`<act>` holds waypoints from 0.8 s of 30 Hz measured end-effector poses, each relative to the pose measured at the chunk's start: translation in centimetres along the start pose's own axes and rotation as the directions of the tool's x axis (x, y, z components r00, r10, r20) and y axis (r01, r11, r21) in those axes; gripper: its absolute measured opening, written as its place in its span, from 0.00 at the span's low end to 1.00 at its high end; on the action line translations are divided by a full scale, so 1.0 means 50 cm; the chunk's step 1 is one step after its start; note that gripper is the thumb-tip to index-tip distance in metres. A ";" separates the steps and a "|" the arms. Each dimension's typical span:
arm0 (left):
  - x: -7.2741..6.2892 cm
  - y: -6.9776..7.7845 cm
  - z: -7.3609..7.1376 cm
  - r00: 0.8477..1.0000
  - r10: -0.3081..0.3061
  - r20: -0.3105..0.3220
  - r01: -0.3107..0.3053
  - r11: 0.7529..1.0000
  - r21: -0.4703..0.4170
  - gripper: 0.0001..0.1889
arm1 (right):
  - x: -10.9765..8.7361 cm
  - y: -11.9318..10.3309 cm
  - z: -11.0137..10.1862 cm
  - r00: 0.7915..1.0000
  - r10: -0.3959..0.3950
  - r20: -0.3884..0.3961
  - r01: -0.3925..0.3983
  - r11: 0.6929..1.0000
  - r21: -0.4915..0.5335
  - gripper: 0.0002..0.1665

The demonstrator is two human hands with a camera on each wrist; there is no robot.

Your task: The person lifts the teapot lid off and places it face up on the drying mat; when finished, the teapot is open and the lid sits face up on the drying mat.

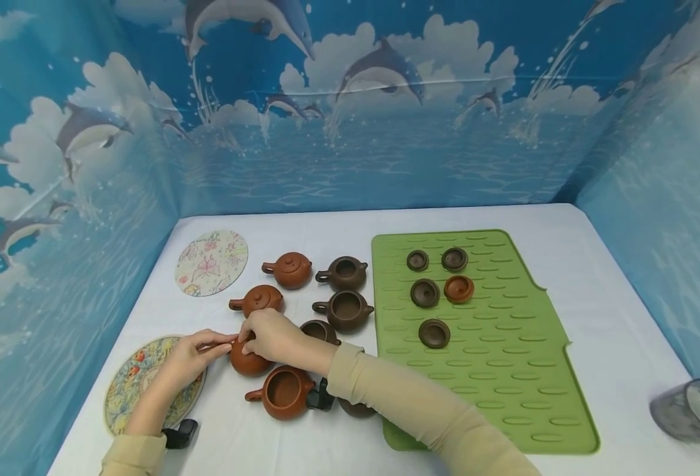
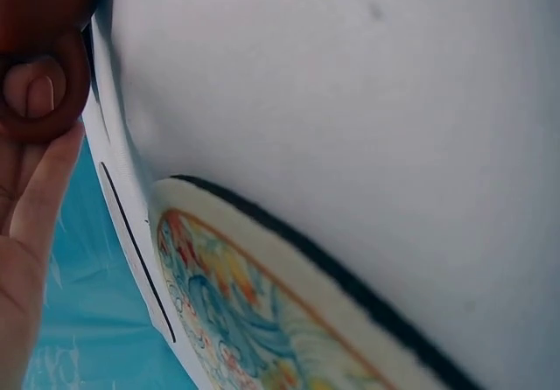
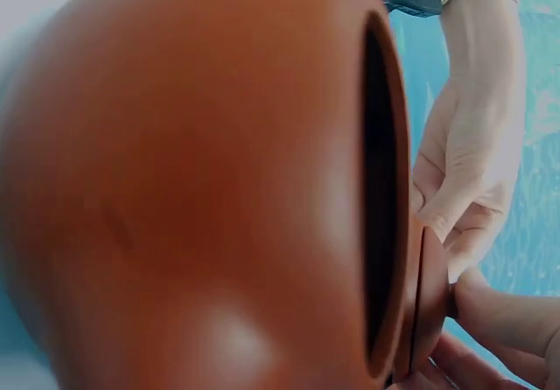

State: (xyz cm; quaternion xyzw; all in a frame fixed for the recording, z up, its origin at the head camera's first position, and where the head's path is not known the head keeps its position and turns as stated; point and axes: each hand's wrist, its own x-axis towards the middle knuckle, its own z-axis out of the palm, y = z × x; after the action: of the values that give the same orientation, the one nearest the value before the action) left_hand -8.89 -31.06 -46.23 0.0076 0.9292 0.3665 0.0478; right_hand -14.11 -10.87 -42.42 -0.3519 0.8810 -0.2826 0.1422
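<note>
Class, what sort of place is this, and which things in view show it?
Probably a staged tabletop workspace: dolphin-printed sheeting hangs behind and beside the white table, where small teapots stand next to a green mat bearing lids.

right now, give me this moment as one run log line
left hand: holds teapot by handle | right hand: pinches lid knob | uncovered reddish teapot: alongside | five loose lids: on green mat

Head view bright; left wrist dimmer, teapot point(image 2: 42, 7) shadowed; right wrist: glare.
</note>
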 end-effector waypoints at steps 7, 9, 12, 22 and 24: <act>-0.001 -0.002 -0.004 1.000 -0.018 0.013 0.018 1.000 -0.013 0.10 | -0.004 0.009 -0.001 0.999 -0.001 -0.039 0.004 0.996 0.094 0.06; -0.001 -0.003 -0.005 1.000 -0.012 0.010 0.012 1.000 -0.006 0.09 | -0.006 0.014 -0.008 0.999 0.026 -0.036 -0.019 0.986 0.168 0.07; -0.001 -0.004 -0.005 1.000 -0.008 0.005 0.008 1.000 -0.001 0.09 | -0.013 0.021 -0.023 0.998 0.057 -0.021 -0.051 0.969 0.242 0.09; 0.002 -0.004 0.000 0.999 -0.042 0.008 0.042 0.999 -0.006 0.11 | -0.107 0.085 -0.107 0.996 0.087 0.032 -0.089 0.819 0.566 0.11; 0.002 -0.004 0.001 0.999 -0.032 0.005 0.032 0.999 0.002 0.11 | -0.139 0.108 -0.128 0.993 0.114 0.043 -0.113 0.736 0.667 0.13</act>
State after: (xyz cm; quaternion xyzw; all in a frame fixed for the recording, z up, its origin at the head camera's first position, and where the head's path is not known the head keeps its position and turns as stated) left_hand -8.97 -31.16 -46.41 -0.0063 0.9294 0.3648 0.0562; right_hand -14.96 -0.25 -40.14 -0.2234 0.7412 -0.5700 0.2755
